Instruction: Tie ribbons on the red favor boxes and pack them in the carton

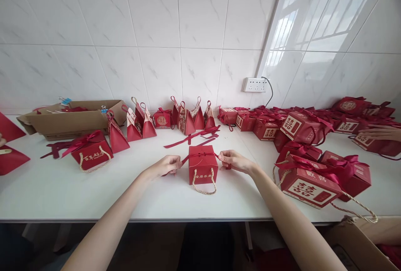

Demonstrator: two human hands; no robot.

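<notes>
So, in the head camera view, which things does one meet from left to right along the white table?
Open brown cardboard box → red gift box with rope handle and bow → left hand → small red cube box with rope handle → right hand → large red box with white label → another person's hand.

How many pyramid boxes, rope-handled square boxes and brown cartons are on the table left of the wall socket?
Pyramid boxes: 7
Rope-handled square boxes: 2, one whose ribbon the left hand and right hand pinch
Brown cartons: 1
Total: 10
</notes>
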